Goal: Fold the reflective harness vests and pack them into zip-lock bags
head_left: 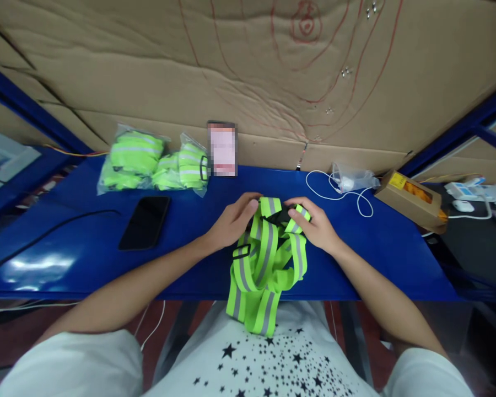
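Observation:
Both of my hands hold a neon green reflective strap harness (267, 253) with grey stripes, bunched in loops at the table's front edge. My left hand (235, 218) grips its upper left part, thumb on the strap. My right hand (314, 223) pinches the upper right loop near a black buckle piece (280, 215). A black slider (241, 252) shows on the left side of the straps. The lower loops hang over the edge in front of the white shirt. Some fingertips are hidden behind the straps.
On the blue table (198, 207), plastic bags of green straps (136, 157) lie at the back left beside an upright screen device (223, 149). A black phone (144, 223) lies left. A white cable (326, 193) and an open cardboard box (413, 198) are on the right.

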A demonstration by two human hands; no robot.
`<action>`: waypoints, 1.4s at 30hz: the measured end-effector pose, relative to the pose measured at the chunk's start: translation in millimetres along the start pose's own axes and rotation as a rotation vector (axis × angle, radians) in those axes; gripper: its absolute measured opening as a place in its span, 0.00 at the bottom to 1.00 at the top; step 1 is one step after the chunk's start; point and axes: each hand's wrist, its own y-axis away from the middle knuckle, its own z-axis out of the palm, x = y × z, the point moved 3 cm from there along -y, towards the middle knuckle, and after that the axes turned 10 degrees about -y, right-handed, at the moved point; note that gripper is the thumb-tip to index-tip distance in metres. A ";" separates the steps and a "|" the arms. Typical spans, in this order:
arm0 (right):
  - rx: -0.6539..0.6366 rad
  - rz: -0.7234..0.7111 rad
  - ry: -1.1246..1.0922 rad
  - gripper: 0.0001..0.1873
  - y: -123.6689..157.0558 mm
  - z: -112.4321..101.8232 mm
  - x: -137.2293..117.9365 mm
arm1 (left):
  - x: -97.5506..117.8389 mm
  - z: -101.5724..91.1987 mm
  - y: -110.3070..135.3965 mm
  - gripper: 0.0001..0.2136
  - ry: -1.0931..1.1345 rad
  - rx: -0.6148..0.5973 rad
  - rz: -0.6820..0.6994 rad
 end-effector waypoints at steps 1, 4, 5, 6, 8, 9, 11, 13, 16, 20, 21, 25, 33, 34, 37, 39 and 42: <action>0.021 0.069 -0.077 0.17 -0.3 0.8 1.7 | 5.8 -1.4 2.5 0.29 -0.091 0.053 0.179; 0.057 0.365 -0.399 0.22 1.3 7.4 10.2 | 19.2 2.5 11.3 0.35 -0.307 0.052 0.569; 0.048 0.467 -0.513 0.23 2.5 10.9 13.0 | 21.9 4.0 13.8 0.38 -0.359 0.049 0.639; 0.034 0.552 -0.604 0.25 3.7 14.2 15.2 | 24.1 4.9 15.9 0.39 -0.396 0.060 0.691; 0.024 0.613 -0.663 0.25 4.5 17.5 17.2 | 27.7 4.9 19.8 0.36 -0.420 0.080 0.757; 0.037 0.580 -0.624 0.25 3.9 17.0 17.1 | 29.1 4.6 21.5 0.33 -0.421 0.074 0.776; 0.075 0.435 -0.446 0.23 2.3 13.5 14.2 | 30.3 4.4 23.2 0.25 -0.450 0.052 0.756; 0.095 0.259 -0.248 0.21 2.0 10.6 8.3 | 29.9 5.1 23.1 0.20 -0.516 0.062 0.686; 0.030 0.083 -0.092 0.20 6.0 12.8 -1.6 | 27.8 10.0 21.8 0.18 -0.644 0.097 0.616; -0.093 0.014 -0.009 0.22 13.0 21.5 -10.7 | 21.9 19.2 18.6 0.18 -0.739 0.013 0.552; -0.099 0.001 0.026 0.22 13.8 22.9 -12.2 | 19.9 20.6 17.5 0.17 -0.763 -0.022 0.522; -0.098 -0.202 0.303 0.21 14.9 27.9 -19.6 | 13.2 22.1 13.4 0.15 -0.914 -0.092 0.443; -0.196 -0.309 0.746 0.26 19.2 39.1 -18.2 | 12.1 21.0 9.1 0.16 -1.131 -0.095 0.470; -0.205 -0.286 0.784 0.28 19.1 38.8 -15.8 | 12.4 20.7 8.5 0.15 -1.150 -0.094 0.472; -0.246 -0.264 0.860 0.32 18.4 39.9 -8.7 | 11.7 19.4 5.9 0.13 -1.199 -0.100 0.472; -0.258 -0.282 0.873 0.34 17.6 43.3 -5.3 | 10.0 18.2 3.7 0.12 -1.196 -0.121 0.483; -0.279 -0.305 0.875 0.31 15.9 50.8 -2.4 | 6.3 14.9 0.3 0.13 -1.133 -0.131 0.481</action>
